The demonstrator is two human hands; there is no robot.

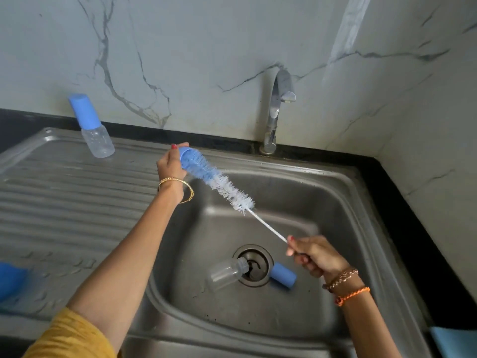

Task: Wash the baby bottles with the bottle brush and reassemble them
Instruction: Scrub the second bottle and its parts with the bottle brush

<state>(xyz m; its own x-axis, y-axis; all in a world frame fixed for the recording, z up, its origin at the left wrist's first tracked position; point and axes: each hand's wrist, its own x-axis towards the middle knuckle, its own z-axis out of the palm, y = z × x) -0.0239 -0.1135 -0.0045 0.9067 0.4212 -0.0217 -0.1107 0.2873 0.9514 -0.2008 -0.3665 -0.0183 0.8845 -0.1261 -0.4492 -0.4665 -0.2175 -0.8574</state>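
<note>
Left grip: the left hand (170,165) holds a small blue plastic cap (186,157) between curled fingers and thumb, above the near edge of the stainless steel draining board (64,192). The long bottle brush with blue-and-white bristles (219,183) has its bristle tip pushed into that cap.

Left of this grip and farther back: an assembled clear plastic baby bottle with tall blue cap (90,125), upright on the draining board, well apart from the hand. Lower left, at the frame edge: a blurred blue object (10,280); identity not determinable.

Right grip: the right hand (313,257) pinches the brush's thin white twisted-wire stem near its end, fingers curled round it, over the steel sink basin (322,202).

Below, between the two grips: an open clear plastic bottle body (228,272) on its side, neck toward the drain (254,266); a second blue cap (282,275) lies just right of the drain. Chrome tap (277,109) behind; no water visibly running.

Handling estimate: cap and bottle are light, rigid and likely slippery once wet, so hold the cap by its outer wall and the bottle round its body. The wire stem looks flexible; a grip nearer the bristles would probably give firmer scrubbing.
</note>
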